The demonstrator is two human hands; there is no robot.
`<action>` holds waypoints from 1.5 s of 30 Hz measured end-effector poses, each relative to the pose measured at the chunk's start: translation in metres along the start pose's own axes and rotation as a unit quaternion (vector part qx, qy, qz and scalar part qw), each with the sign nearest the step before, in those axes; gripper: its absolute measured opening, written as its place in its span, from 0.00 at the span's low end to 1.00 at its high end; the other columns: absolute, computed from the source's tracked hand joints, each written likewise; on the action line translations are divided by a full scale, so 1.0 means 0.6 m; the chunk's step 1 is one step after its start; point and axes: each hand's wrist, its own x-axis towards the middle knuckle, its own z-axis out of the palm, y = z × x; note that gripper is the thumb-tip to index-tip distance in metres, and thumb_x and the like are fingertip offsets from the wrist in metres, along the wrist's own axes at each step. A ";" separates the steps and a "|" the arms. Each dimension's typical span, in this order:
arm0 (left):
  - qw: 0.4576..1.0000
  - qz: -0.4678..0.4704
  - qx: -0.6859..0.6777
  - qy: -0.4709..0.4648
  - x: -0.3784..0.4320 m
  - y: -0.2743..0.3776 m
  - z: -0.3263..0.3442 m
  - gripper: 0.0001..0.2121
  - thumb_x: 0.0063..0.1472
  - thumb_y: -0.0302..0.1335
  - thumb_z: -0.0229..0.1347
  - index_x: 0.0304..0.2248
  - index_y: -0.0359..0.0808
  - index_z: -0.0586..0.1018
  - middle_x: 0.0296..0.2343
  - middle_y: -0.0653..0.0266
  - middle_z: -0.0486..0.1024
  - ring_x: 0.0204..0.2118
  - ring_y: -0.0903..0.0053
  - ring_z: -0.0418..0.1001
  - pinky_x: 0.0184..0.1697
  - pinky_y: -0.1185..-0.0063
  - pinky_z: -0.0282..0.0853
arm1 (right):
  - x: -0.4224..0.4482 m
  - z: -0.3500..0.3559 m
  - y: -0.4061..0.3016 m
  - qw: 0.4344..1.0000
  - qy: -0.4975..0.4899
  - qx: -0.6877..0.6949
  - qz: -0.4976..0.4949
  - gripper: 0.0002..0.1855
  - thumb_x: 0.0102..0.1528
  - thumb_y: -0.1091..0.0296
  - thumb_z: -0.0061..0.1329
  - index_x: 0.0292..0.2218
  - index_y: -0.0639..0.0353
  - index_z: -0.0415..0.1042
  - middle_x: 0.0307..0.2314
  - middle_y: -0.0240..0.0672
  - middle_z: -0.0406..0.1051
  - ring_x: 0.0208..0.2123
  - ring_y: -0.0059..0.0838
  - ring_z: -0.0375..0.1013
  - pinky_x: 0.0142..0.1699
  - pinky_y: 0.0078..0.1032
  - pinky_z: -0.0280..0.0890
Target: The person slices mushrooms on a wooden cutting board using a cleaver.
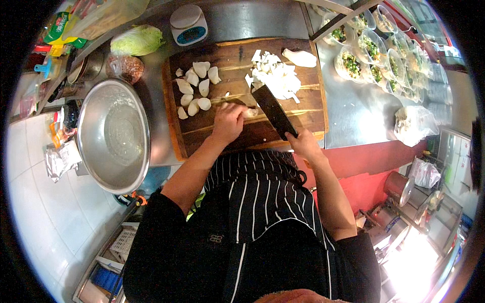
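Observation:
My right hand [304,146] grips the handle of a dark-bladed cleaver [274,111], its blade slanting up and left over the wooden cutting board [212,133]. Curled at the board's near middle, my left hand [229,120] has its fingertips on a small white piece [251,112], partly hidden by the fingers. Just beyond the blade lies a heap of white slices [274,75]. A longer whole piece [299,58], seemingly king oyster mushroom, rests at the far right corner. Several pale chunks [193,77] are spread over the board's left side.
Left of the board stands a large steel bowl [127,140]. Behind it are a bag of reddish-brown food [125,68], a leafy cabbage [136,40] and a kitchen scale [188,24]. Several filled clear tubs [371,49] and a plastic bag [415,125] occupy the steel counter at right.

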 end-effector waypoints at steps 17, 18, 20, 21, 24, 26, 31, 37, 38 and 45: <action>0.997 0.072 -0.031 0.026 -0.024 0.029 0.053 0.14 0.56 0.21 0.57 0.44 0.37 0.79 0.41 0.57 0.75 0.44 0.57 0.72 0.49 0.64 0.68 | 0.004 0.009 0.023 0.999 0.003 -0.018 -0.051 0.16 0.61 0.59 0.50 0.47 0.56 0.76 0.31 0.57 0.77 0.35 0.59 0.77 0.41 0.46 0.70; 0.995 0.080 -0.046 0.026 -0.028 0.027 0.055 0.14 0.57 0.22 0.57 0.43 0.36 0.79 0.41 0.56 0.75 0.44 0.56 0.72 0.48 0.64 0.69 | 0.001 0.008 0.020 0.997 0.012 -0.025 -0.069 0.16 0.61 0.59 0.50 0.48 0.56 0.76 0.31 0.57 0.77 0.35 0.59 0.77 0.42 0.47 0.70; 0.996 0.081 -0.035 0.022 -0.033 0.025 0.062 0.13 0.57 0.23 0.58 0.43 0.36 0.79 0.41 0.57 0.76 0.43 0.56 0.73 0.47 0.64 0.70 | 0.004 0.016 0.029 0.989 0.027 -0.076 -0.120 0.16 0.61 0.60 0.49 0.48 0.55 0.75 0.30 0.56 0.77 0.35 0.59 0.77 0.42 0.49 0.71; 0.996 0.082 -0.030 0.021 -0.034 0.023 0.066 0.12 0.57 0.23 0.59 0.42 0.36 0.79 0.41 0.57 0.76 0.42 0.56 0.74 0.47 0.64 0.71 | 0.005 0.018 0.032 0.983 0.035 -0.102 -0.145 0.16 0.61 0.60 0.49 0.49 0.54 0.74 0.30 0.56 0.77 0.35 0.59 0.77 0.42 0.50 0.71; 0.996 0.084 0.006 0.034 -0.041 0.026 0.065 0.12 0.58 0.25 0.60 0.42 0.35 0.79 0.41 0.56 0.76 0.43 0.56 0.74 0.47 0.64 0.71 | -0.013 0.007 0.016 0.970 0.007 -0.189 -0.150 0.17 0.61 0.61 0.49 0.50 0.53 0.72 0.29 0.54 0.77 0.34 0.57 0.78 0.41 0.51 0.72; 0.994 0.100 0.027 0.047 -0.036 0.027 0.066 0.12 0.58 0.26 0.61 0.42 0.36 0.79 0.41 0.56 0.77 0.43 0.56 0.74 0.48 0.64 0.72 | -0.025 0.010 0.006 0.970 0.024 -0.196 -0.142 0.16 0.61 0.60 0.47 0.49 0.52 0.73 0.29 0.53 0.77 0.33 0.56 0.78 0.40 0.50 0.72; 0.995 0.078 0.029 0.049 -0.029 0.037 0.061 0.11 0.59 0.26 0.60 0.42 0.36 0.79 0.40 0.55 0.77 0.44 0.56 0.74 0.48 0.64 0.72 | -0.021 0.017 0.000 0.970 0.010 -0.215 -0.118 0.16 0.62 0.60 0.47 0.50 0.51 0.74 0.29 0.53 0.77 0.34 0.55 0.78 0.41 0.50 0.72; 0.999 0.049 -0.008 0.018 -0.035 0.031 0.066 0.09 0.59 0.26 0.60 0.39 0.36 0.79 0.38 0.55 0.78 0.43 0.57 0.75 0.47 0.65 0.72 | 0.031 0.038 -0.008 0.968 0.053 -0.173 -0.176 0.15 0.61 0.58 0.48 0.46 0.53 0.74 0.31 0.52 0.78 0.35 0.57 0.78 0.42 0.53 0.71; 0.998 0.051 -0.009 0.021 -0.036 0.031 0.067 0.09 0.59 0.26 0.60 0.39 0.36 0.79 0.38 0.56 0.78 0.43 0.57 0.75 0.47 0.65 0.72 | 0.029 0.031 -0.009 0.967 0.065 -0.161 -0.187 0.15 0.61 0.58 0.49 0.46 0.53 0.75 0.32 0.52 0.78 0.35 0.57 0.78 0.42 0.53 0.71; 0.995 0.093 0.033 0.035 -0.032 0.030 0.067 0.08 0.58 0.26 0.61 0.38 0.37 0.79 0.35 0.57 0.77 0.41 0.58 0.75 0.45 0.66 0.73 | -0.014 0.009 -0.001 0.971 0.020 -0.194 -0.141 0.15 0.61 0.60 0.48 0.45 0.57 0.76 0.29 0.54 0.77 0.34 0.58 0.77 0.41 0.49 0.71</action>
